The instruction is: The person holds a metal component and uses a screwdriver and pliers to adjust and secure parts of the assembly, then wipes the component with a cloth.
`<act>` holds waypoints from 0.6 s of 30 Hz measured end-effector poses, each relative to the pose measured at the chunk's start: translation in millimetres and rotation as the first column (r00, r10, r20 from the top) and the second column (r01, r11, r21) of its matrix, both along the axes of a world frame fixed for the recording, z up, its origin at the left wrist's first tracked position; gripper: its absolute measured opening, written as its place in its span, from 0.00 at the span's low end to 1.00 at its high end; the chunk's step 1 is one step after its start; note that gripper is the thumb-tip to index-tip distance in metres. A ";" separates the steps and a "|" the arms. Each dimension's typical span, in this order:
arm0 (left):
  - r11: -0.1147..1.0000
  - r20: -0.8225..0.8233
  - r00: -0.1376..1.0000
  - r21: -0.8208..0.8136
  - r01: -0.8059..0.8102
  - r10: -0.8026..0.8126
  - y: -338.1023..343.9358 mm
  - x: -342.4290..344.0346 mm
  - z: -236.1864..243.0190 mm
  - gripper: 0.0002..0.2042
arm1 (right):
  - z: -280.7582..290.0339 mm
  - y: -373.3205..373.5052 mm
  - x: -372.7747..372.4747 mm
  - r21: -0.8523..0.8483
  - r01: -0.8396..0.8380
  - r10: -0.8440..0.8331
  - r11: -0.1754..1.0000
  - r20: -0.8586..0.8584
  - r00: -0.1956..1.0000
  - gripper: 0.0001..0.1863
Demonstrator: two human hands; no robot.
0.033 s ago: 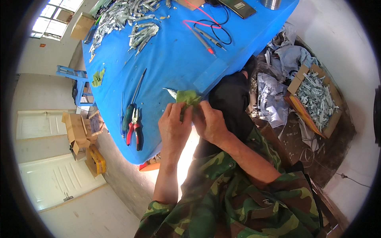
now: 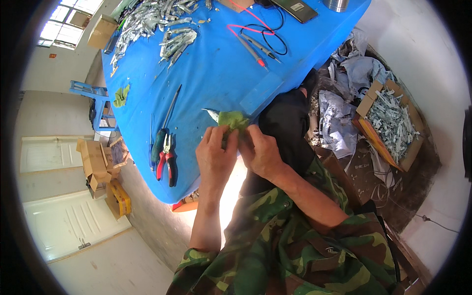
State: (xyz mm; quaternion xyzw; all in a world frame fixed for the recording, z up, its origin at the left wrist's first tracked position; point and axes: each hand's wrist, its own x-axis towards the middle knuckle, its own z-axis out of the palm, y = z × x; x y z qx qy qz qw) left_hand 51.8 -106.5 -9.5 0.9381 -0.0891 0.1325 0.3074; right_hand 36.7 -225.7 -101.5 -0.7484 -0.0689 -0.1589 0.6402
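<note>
A small green cloth (image 2: 233, 121) is pinched between my two hands at the near edge of the blue-covered table (image 2: 206, 73). My left hand (image 2: 215, 150) is closed on the cloth's left side, fingers curled. Closed as well, my right hand (image 2: 261, 153) grips its right side. From behind the cloth a thin silvery strip (image 2: 211, 114) pokes out to the upper left; whether the fingers also hold it is hidden. Left of my hands lie red-and-black pliers (image 2: 167, 160) and a screwdriver with a dark green handle (image 2: 158, 146).
Silvery strips (image 2: 142, 37) are heaped at the far left. Red and black test probes (image 2: 255, 51), a phone (image 2: 297, 10) and a metal cup (image 2: 336, 5) sit farther back. Another green cloth (image 2: 121, 96) lies leftward. On the floor at right stands a carton (image 2: 366, 102) of strips.
</note>
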 end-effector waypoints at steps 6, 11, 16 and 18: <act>0.995 0.122 0.991 0.073 -0.064 0.055 15.8 28.1 -15.9 0.08 | 2.8 3.0 4.3 0.045 0.028 -0.030 0.999 0.038 0.999 0.12; 0.977 0.123 0.985 0.161 -0.137 0.118 44.6 58.7 -16.4 0.07 | 12.9 1.2 0.1 0.037 0.002 -0.001 0.999 -0.019 1.000 0.11; 0.986 0.077 0.985 0.055 -0.156 0.151 44.4 60.2 -10.2 0.08 | 10.0 1.8 -0.1 0.018 0.022 -0.021 1.000 -0.013 1.000 0.11; 0.984 0.045 0.983 0.018 -0.179 0.178 33.9 45.3 4.9 0.08 | 5.0 1.4 0.3 0.018 0.046 -0.047 0.999 0.020 0.999 0.11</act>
